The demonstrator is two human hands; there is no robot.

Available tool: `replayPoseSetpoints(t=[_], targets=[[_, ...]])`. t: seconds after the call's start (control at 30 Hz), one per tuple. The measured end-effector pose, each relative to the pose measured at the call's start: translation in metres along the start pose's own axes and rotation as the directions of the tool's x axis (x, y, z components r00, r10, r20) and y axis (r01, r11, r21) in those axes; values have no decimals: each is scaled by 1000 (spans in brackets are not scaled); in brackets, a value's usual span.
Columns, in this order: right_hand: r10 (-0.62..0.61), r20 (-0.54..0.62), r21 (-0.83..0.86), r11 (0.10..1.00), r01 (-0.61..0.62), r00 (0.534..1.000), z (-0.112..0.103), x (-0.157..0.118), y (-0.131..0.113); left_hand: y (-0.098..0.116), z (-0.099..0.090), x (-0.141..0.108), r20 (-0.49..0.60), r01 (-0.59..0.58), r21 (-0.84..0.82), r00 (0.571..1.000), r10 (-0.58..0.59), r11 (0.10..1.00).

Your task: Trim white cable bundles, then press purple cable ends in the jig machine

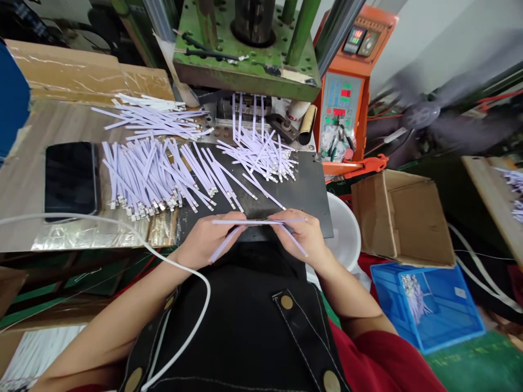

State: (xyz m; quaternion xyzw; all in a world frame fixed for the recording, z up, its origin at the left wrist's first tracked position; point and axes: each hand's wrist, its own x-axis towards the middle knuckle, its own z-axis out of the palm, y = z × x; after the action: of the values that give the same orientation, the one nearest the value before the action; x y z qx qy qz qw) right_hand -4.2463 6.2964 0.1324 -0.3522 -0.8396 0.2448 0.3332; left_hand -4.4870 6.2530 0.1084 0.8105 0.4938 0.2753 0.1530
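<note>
Both hands are close together in front of the black apron, at the front edge of the dark plate (314, 190). My left hand (208, 237) pinches thin pale purple strips (223, 245); one slants down toward the wrist. My right hand (300, 234) is closed on strips too, with one end (295, 240) slanting down to the right. A strip runs level between the two hands. Just beyond them lie a large pile of purple strips (143, 169) with small white ends, a smaller pile (263, 155) and some loose strips.
Behind the piles stands a green press (245, 73), with strips at its base. A black phone (71, 179) lies at the left. To the right are an orange control box (343, 103), a fan (423, 115), a white bucket (345, 228), a cardboard box (412, 218) and a blue crate (449, 310). A white cable (204, 321) crosses my left arm.
</note>
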Motion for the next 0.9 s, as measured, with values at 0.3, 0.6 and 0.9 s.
replayPoseSetpoints(t=[0.3,0.6,0.9], targets=[[-35,271,-69,996,56,962,-13,-2,-1,15,-10,13,137,-30,78,990,19,996],[309,-95,218,934,-283,946,-29,8,32,4,-14,16,264,19,82,964,-40,996],[189,148,348,909,-230,971,18,39,20,1,-7,44,56,193,-222,981,-185,956]])
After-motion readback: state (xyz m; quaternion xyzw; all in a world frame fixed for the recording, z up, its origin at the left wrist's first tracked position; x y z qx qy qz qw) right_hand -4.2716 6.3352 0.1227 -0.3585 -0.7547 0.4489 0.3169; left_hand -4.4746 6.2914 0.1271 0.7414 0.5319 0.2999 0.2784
